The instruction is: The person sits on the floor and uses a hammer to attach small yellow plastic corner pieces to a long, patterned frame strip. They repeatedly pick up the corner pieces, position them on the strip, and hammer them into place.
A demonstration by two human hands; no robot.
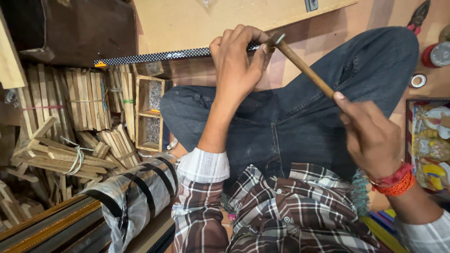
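My left hand (236,63) grips a long black strip with white dots (154,56) that runs left across the tan board (187,21). My right hand (370,138) holds the wooden handle of a small hammer (304,69). The hammer's metal head (275,38) sits right beside the fingertips of my left hand, at the strip's edge. I sit cross-legged in dark jeans (300,117) and a checked shirt. Red threads circle my right wrist.
Bundles of short wooden sticks (70,122) lie stacked at the left, beside a small wooden box of nails (151,112). Plastic-wrapped frame mouldings (126,197) lie at the lower left. A framed colourful picture (431,145) and tape rolls (433,54) are at the right.
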